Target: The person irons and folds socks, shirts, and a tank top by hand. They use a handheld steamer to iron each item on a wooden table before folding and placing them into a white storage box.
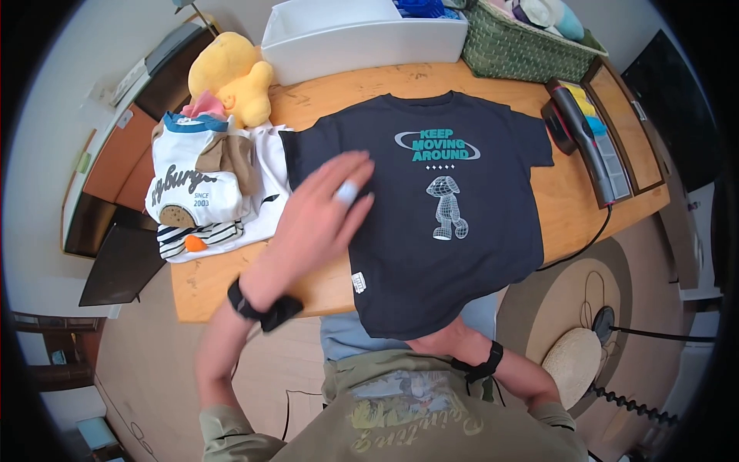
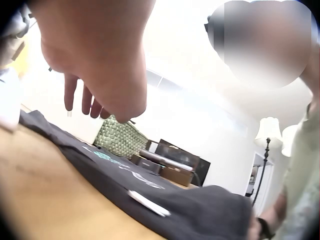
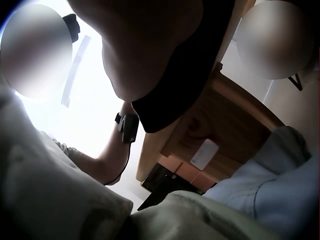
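A dark T-shirt (image 1: 385, 254) with a green "KEEP MOVING AROUND" print lies spread on the wooden table, its hem hanging over the front edge. My left hand (image 1: 319, 208), a white ring on one finger, is over the shirt's left side with its fingers extended. In the left wrist view those fingers (image 2: 86, 100) point down above the cloth and hold nothing. My right hand (image 1: 446, 339) is at the hem, its fingers hidden by the fabric, so I cannot tell whether they grip it. Dark cloth (image 3: 170, 95) hangs beside that hand in the right wrist view.
Left of the shirt sits a stack of folded clothes (image 1: 196, 181), with a yellow plush toy (image 1: 231, 77) behind it. A white bin (image 1: 362, 50) and a green woven basket (image 1: 523, 50) line the back. On the right are a dark corded appliance (image 1: 589, 146) and a wooden-framed tray (image 1: 643, 131).
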The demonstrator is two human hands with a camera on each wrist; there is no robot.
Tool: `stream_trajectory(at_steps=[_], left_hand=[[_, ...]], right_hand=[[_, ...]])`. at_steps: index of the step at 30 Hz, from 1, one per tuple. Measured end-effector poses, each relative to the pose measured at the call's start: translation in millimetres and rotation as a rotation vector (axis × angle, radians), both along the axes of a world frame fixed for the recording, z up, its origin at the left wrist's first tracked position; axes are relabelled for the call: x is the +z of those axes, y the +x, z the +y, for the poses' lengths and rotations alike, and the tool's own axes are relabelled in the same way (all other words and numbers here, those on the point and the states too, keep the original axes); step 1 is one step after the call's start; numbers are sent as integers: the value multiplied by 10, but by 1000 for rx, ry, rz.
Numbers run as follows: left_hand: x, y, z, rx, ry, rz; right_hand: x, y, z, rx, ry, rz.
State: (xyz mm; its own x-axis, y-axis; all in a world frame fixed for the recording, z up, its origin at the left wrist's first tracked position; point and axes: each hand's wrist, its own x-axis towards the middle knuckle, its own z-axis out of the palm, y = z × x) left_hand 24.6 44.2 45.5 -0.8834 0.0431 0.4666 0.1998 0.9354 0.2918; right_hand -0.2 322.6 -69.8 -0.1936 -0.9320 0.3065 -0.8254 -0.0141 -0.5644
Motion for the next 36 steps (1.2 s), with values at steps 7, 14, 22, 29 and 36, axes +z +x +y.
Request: stream_trajectory(at_steps=[7,14,22,29,36], left_hand=[[-628,-1063,-577,177,-266,-354],[-629,-1413,-918,184,-210,-421],[-658,-1506,-1224,150,-193,-395],[-648,-1487,-1197,158,-199,-391],[-614,-1471,-1116,177,-312,-336]], right_hand=[[193,129,-104,-152,106,184],[370,-275,-461,-153,109,312],[419,-232,-563,-109,60,70],[638,47,-425,103,26,201],[491,55,-397,-5,-34,214]])
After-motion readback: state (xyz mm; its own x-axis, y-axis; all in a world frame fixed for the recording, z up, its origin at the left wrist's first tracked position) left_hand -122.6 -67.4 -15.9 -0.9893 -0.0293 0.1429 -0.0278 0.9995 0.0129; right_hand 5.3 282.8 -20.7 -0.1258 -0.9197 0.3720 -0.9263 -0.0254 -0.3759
